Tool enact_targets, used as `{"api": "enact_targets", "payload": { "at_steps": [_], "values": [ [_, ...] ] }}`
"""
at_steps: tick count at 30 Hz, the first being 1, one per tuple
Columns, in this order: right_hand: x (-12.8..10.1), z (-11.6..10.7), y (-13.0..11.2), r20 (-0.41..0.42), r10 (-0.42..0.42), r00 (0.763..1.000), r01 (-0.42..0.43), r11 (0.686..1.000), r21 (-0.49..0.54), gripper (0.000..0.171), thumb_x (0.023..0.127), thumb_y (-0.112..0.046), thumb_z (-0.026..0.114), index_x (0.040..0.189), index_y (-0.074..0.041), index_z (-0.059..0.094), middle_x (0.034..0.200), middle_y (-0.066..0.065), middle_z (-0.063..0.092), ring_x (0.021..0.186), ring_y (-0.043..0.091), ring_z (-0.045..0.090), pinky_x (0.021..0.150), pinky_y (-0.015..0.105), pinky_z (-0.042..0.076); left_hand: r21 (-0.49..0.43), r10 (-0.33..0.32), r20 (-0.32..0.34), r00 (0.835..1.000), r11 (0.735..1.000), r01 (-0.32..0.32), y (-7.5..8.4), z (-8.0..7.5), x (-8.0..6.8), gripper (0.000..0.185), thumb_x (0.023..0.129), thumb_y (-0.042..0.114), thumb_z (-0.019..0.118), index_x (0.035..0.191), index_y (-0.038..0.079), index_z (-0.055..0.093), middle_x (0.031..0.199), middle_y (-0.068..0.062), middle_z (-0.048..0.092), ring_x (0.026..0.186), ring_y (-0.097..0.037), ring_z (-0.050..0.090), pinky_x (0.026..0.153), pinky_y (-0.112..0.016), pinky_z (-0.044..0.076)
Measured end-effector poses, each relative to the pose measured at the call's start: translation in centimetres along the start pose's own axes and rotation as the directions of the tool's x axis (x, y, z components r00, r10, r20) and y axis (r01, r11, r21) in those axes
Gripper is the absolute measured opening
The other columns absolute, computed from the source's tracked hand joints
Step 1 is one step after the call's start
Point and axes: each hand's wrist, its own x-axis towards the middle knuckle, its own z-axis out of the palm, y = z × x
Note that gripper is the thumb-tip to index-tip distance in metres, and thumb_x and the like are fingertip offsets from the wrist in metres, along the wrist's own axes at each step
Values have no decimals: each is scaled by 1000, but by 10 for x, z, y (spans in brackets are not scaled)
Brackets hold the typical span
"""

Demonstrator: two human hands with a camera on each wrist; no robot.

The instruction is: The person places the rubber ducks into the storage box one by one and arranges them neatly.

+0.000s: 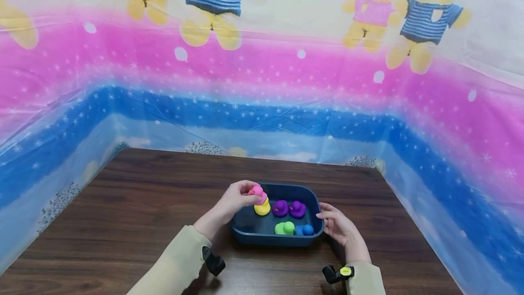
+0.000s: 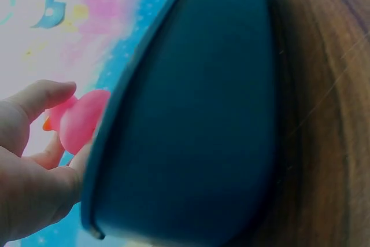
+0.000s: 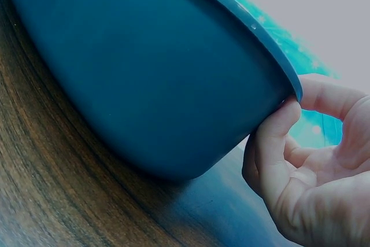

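The left hand (image 1: 235, 199) pinched a pink duck (image 1: 257, 191) in its fingers above the tub (image 1: 262, 236); the right hand's (image 1: 337, 224) relaxed fingers steadied the rim beside 5 ducks.

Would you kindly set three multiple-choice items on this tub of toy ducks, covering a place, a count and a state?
1. Where is the pink duck?
A. In the left hand, above the yellow duck
B. On the table
C. Beside the blue duck

2. How many purple ducks are in the tub?
A. One
B. Two
C. Three

3. What is the right hand doing?
A. Holding a duck
B. Resting away from the tub
C. Touching the tub's rim

Key: 1 A, fingers pinch it there; 2 B, two sit side by side; 3 C, its fingers meet the rim.
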Motion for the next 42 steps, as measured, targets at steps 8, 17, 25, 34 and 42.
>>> {"api": "enact_targets", "payload": {
  "at_steps": [8, 17, 25, 34, 42],
  "values": [
    [0, 3, -2, -28, 18, 999, -19, 1000, -14, 43, 95, -2, 47, 136, -6, 32, 89, -7, 67, 69, 2, 66, 72, 19, 55, 32, -24, 22, 999, 999, 24, -6, 13, -1, 40, 86, 7, 72, 123, -2, 60, 118, -16, 63, 98, -23, 59, 88, -36, 56],
    [0, 2, -1, -26, 18, 999, -18, 1000, 0, 40, 96, -1, 46, 134, -8, 35, 90, -7, 67, 70, 2, 66, 73, 20, 55, 84, -9, 75, 997, 996, 2, -12, 19, -1, 36, 84, 7, 73, 117, -2, 63, 112, -14, 64, 94, -20, 57, 86, -34, 55],
    [0, 1, 0, -16, 12, 1000, -12, 1000, -6, 39, 96, -1, 46, 133, -8, 35, 91, -7, 67, 71, 2, 66, 73, 20, 55, 123, -27, 97, 995, 992, 15, -16, 22, 1, 40, 82, 6, 74, 118, -4, 62, 111, -15, 64, 95, -21, 56, 84, -33, 55],
    [1, 1, 0, -22, 11, 1000, -11, 1000, -10, 37, 96, -1, 47, 131, -9, 37, 91, -7, 67, 71, 2, 66, 73, 20, 55, 179, -75, 128, 989, 982, 52, -15, 24, 0, 37, 81, 5, 76, 115, -2, 64, 108, -12, 62, 95, -23, 53, 83, -39, 56],
    [2, -1, 1, -23, 11, 1000, -11, 1000, -1, 34, 96, -1, 48, 128, -10, 40, 90, -7, 67, 70, 3, 66, 72, 20, 55, 296, -101, 153, 983, 954, 52, -13, 26, -1, 34, 80, 5, 77, 112, 0, 68, 108, -10, 64, 96, -22, 53, 86, -38, 53]
  ]
}}
